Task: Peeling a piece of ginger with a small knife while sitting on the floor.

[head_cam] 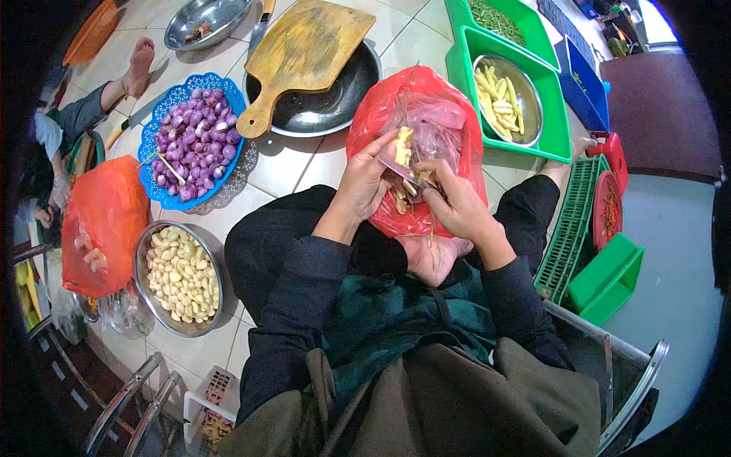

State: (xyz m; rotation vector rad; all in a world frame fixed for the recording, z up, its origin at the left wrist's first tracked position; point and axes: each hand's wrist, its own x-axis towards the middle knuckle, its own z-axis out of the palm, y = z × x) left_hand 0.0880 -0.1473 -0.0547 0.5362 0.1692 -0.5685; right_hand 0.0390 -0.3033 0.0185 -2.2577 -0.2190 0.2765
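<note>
My left hand (365, 177) holds a partly peeled, pale yellow root piece (403, 149), which looks like ginger or galangal, over an opened red plastic bag (365, 123). My right hand (454, 197) is closed on a knife whose blade (400, 169) lies against the root's lower end; its handle is mostly hidden by the fingers. Inside the bag are peelings (403, 197) and crumpled clear plastic. Left of the bag, a wooden chopping board (314, 45) rests across a dark metal wok or basin (320, 111).
Peeled shallots fill a blue lace-edged basket (147, 183); garlic cloves fill a steel bowl (217, 274). A knife (131, 121) lies behind the basket. At right, a green tray (531, 151) holds a bowl of yellow pieces. A person's bare foot (140, 65) is at upper left, a metal chair frame (634, 365) at lower right.
</note>
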